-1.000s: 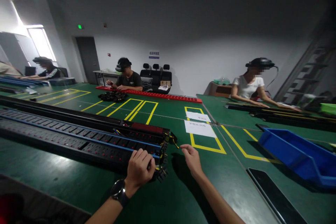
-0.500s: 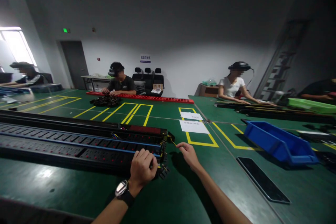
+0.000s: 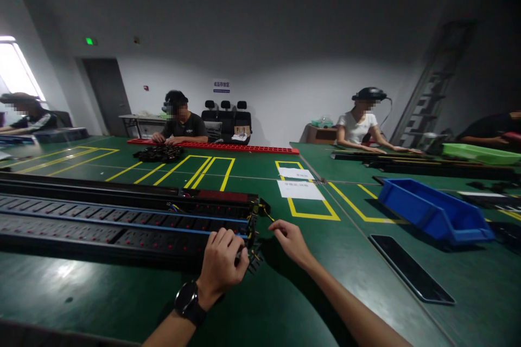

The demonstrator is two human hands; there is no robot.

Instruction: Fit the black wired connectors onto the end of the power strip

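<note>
Left hand: we rest the left hand on the right end of the near socket strip, fingers curled; we cannot tell whether they grip anything beneath.
Right hand: we hold the right hand just beyond the strip ends, thumb and forefinger pinched narrow on the tip of the yellow wire.
Yellow wire: we see it run from a small black part at the right end of the strip assembly.
Strip location: we have the near socket strip lying on the green table, alongside a second socket strip.
Left wrist: we wear a black watch.
Right side: we note a dark flat slab near a blue bin.
</note>
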